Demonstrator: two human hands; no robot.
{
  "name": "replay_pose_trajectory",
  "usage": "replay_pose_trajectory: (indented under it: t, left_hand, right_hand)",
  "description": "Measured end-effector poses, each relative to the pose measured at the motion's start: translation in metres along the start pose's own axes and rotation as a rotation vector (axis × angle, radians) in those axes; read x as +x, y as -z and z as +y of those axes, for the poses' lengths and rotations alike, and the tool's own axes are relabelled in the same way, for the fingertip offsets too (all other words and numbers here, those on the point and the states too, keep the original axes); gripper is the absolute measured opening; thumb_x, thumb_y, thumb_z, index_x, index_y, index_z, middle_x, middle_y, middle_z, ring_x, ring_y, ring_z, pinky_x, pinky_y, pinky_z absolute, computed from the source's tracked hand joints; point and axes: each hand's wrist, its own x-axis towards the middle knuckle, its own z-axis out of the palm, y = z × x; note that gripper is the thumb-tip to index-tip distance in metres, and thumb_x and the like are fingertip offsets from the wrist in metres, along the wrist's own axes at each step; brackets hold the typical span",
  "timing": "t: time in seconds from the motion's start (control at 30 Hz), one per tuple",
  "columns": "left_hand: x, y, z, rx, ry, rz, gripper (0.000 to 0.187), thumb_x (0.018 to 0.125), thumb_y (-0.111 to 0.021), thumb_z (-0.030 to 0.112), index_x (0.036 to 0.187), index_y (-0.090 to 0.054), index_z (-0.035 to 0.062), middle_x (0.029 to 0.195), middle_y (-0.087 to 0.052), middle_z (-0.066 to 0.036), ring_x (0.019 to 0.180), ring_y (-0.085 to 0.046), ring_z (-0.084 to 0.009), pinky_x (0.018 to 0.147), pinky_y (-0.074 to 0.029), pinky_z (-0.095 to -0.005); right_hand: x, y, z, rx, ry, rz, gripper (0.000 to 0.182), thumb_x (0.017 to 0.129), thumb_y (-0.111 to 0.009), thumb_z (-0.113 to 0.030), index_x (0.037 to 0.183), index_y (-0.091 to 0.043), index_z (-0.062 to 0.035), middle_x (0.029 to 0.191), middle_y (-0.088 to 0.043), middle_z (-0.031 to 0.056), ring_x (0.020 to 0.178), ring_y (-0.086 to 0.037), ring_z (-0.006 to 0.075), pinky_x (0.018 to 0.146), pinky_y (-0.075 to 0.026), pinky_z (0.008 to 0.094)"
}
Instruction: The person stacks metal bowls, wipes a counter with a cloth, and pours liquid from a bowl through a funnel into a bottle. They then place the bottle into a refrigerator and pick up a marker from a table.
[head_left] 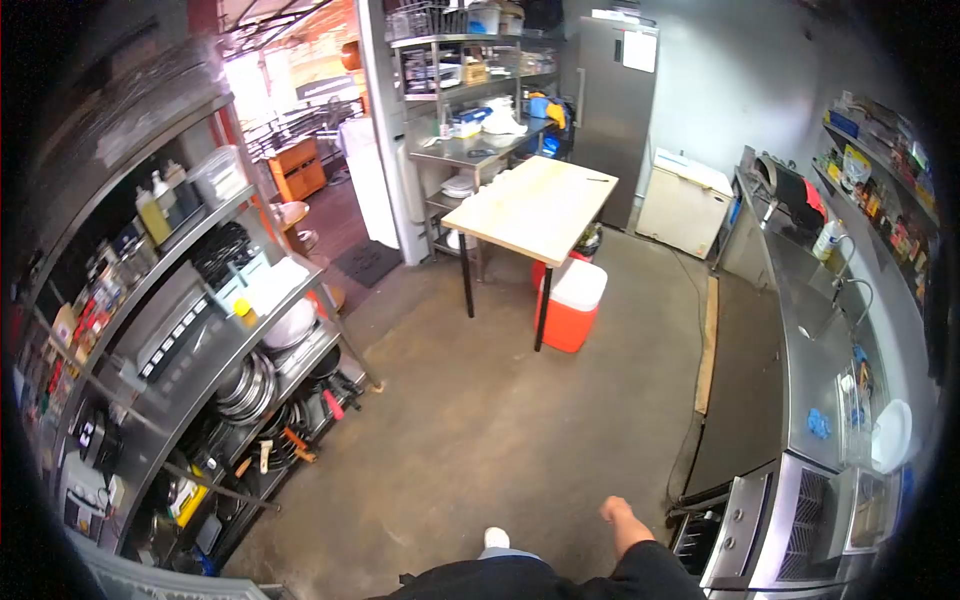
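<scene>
My right hand hangs low over the concrete floor, below a dark sleeve, to the left of the stove front. Its fingers look loosely curled, and I see nothing in them; it touches nothing. My left hand is outside the view. One white shoe shows on the floor below me. Ahead stands a wooden-topped table with a dark, thin item on its far right corner. Beside its front leg is a red cooler with a white lid.
Metal shelving with pans, bottles and containers runs along the left. On the right are a steel counter with a sink faucet and blue gloves. At the back stand a white chest freezer and a grey fridge. A cable crosses the floor.
</scene>
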Motion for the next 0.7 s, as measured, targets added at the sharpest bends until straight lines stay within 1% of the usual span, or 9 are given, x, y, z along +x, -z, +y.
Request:
replay_pose_trajectory:
  t: [0.1,0.17,0.23,0.3,0.33,0.43,0.57,0.63,0.7]
  left_hand:
    - [0.03,-0.011,0.041,0.12,-0.136,-0.046,0.029,0.078,-0.06,0.031,0.09,-0.063,0.005,0.073,-0.064,-0.008,0.063,-0.061,-0.0201,0.062,-0.049,-0.0323]
    - [0.068,-0.02,0.064,0.395,-0.548,-0.06,0.028,0.078,-0.06,0.031,0.09,-0.064,0.0052,0.073,-0.064,-0.008,0.063,-0.061,-0.0199,0.062,-0.049,-0.0321]
    - [0.112,-0.029,0.091,0.57,-0.962,0.06,0.028,0.078,-0.06,0.031,0.089,-0.064,0.0054,0.073,-0.064,-0.008,0.062,-0.061,-0.0197,0.062,-0.049,-0.032]
    - [0.07,-0.003,0.237,0.014,-0.301,-0.067,0.02,0.076,-0.06,0.027,0.078,-0.067,0.0086,0.071,-0.065,-0.009,0.065,-0.062,-0.0198,0.062,-0.049,-0.0322]
    - [0.071,-0.002,0.291,0.056,-0.402,-0.004,0.018,0.075,-0.06,0.025,0.078,-0.067,0.0097,0.07,-0.065,-0.009,0.065,-0.063,-0.0196,0.063,-0.049,-0.0318]
    - [0.116,-0.022,0.371,0.013,-0.628,0.044,0.015,0.074,-0.057,0.021,0.079,-0.068,0.0127,0.073,-0.065,-0.01,0.066,-0.064,-0.0202,0.066,-0.05,-0.0312]
    - [0.153,-0.056,0.446,0.308,-0.657,-0.053,0.016,0.073,-0.056,0.018,0.083,-0.069,0.0158,0.077,-0.066,-0.011,0.073,-0.064,-0.0248,0.072,-0.05,-0.0331]
    - [0.173,-0.083,0.473,0.553,-0.65,-0.179,0.019,0.073,-0.056,0.016,0.086,-0.069,0.0185,0.083,-0.065,-0.012,0.081,-0.063,-0.0284,0.078,-0.049,-0.0359]
    - [0.184,-0.111,0.505,0.677,-0.645,-0.238,0.018,0.074,-0.056,0.019,0.086,-0.069,0.0188,0.085,-0.065,-0.013,0.084,-0.062,-0.0294,0.079,-0.048,-0.0364]
  right_hand:
    - [-0.023,0.052,0.047,0.19,-0.1,0.105,0.026,0.075,-0.053,-0.017,0.096,-0.065,-0.005,0.102,-0.061,0.0151,0.099,-0.058,0.0295,0.082,-0.047,0.037]
    - [-0.019,0.053,0.072,0.311,-0.16,0.209,0.026,0.079,-0.048,-0.016,0.094,-0.065,-0.0023,0.103,-0.061,0.0166,0.1,-0.057,0.0309,0.084,-0.046,0.0374]
    - [0.015,0.01,0.094,0.474,-0.222,0.315,0.024,0.075,-0.051,-0.019,0.08,-0.066,-0.0004,0.082,-0.065,0.0174,0.069,-0.065,0.026,0.064,-0.053,0.0351]
    - [-0.001,0.006,0.076,0.527,-0.216,0.027,0.024,0.081,-0.046,-0.014,0.081,-0.063,0.0028,0.077,-0.064,0.0171,0.054,-0.063,0.0231,0.052,-0.052,0.034]
    - [0.032,-0.049,0.081,0.657,-0.127,-0.012,0.023,0.082,-0.046,-0.014,0.08,-0.062,0.0013,0.073,-0.064,0.0125,0.055,-0.063,0.0199,0.048,-0.051,0.0325]
    - [-0.02,-0.051,0.042,0.822,-0.105,-0.237,0.018,0.08,-0.048,-0.012,0.091,-0.062,-0.0075,0.079,-0.064,0.0076,0.06,-0.062,0.0159,0.049,-0.051,0.0314]
    - [-0.038,-0.073,0.048,1.202,-0.354,-0.328,0.017,0.078,-0.051,-0.013,0.089,-0.065,-0.0114,0.081,-0.065,0.0059,0.075,-0.063,0.0165,0.06,-0.053,0.0332]
    - [-0.063,-0.012,0.058,0.891,-0.281,-0.297,0.021,0.084,-0.045,-0.014,0.098,-0.059,-0.0073,0.074,-0.063,0.0082,0.056,-0.061,0.0174,0.047,-0.051,0.0305]
    - [-0.035,-0.025,0.074,1.009,-0.377,-0.246,0.022,0.084,-0.044,-0.013,0.098,-0.059,-0.007,0.073,-0.063,0.0086,0.055,-0.06,0.0179,0.046,-0.051,0.0312]
